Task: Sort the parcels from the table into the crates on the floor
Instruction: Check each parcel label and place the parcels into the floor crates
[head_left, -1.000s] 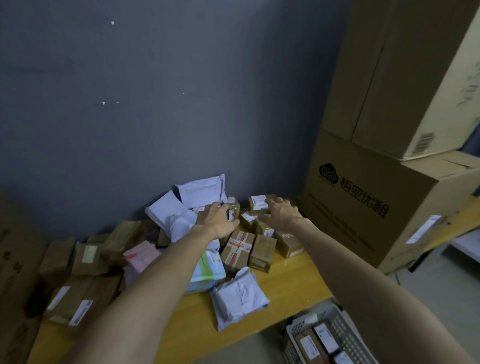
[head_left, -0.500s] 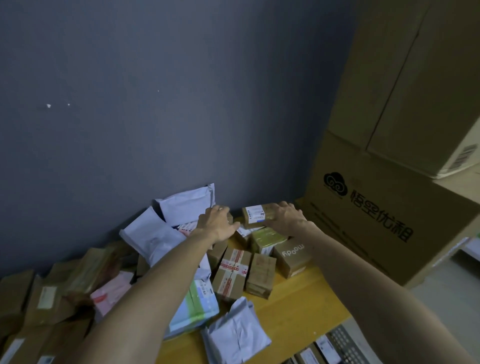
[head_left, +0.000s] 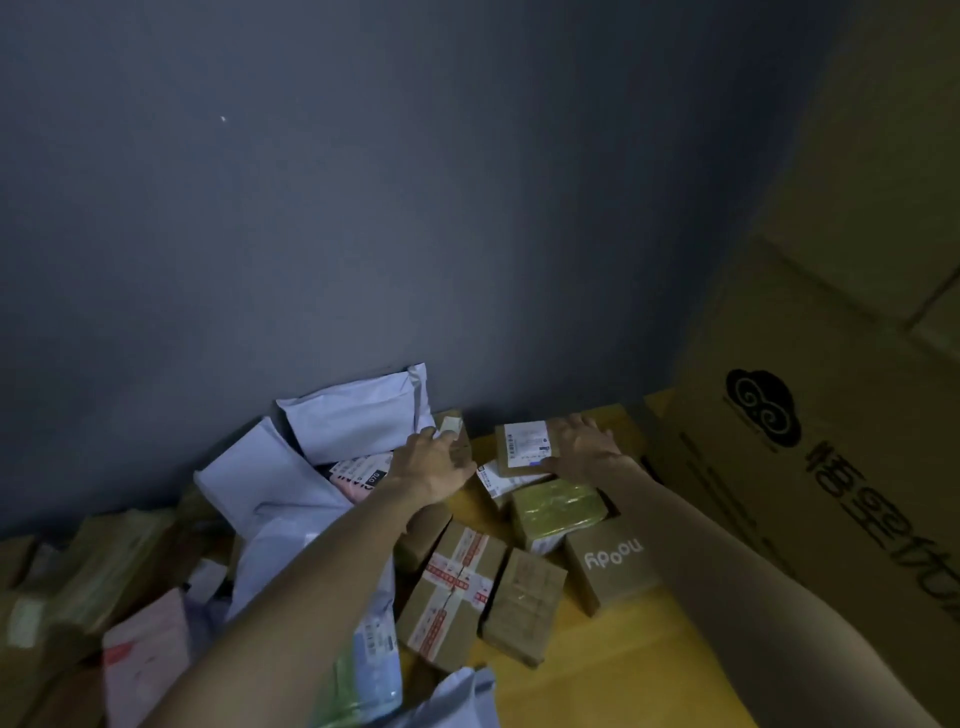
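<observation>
Parcels lie heaped on a yellow table (head_left: 644, 649) against a dark wall. My right hand (head_left: 584, 447) grips a small brown box with a white label (head_left: 522, 447) at the back of the pile, fingers curled over its far edge. My left hand (head_left: 436, 462) reaches to a small taped box (head_left: 452, 426) beside the white mailer bags (head_left: 358, 415); its fingers touch it, but the grasp is hidden. Below lie a box wrapped in green tape (head_left: 558, 506), a "noody" box (head_left: 608, 561) and a red-taped box (head_left: 452, 592).
A stack of large cardboard cartons (head_left: 831, 441) stands at the table's right end, close to my right arm. More brown boxes (head_left: 78, 587) and a pink mailer (head_left: 145, 654) fill the left side. The crates on the floor are out of view.
The view has moved closer and left; the crate at the bottom dropped out of sight. My right hand has closed on the labelled box and tilted it up. My left hand stays at the small taped box.
</observation>
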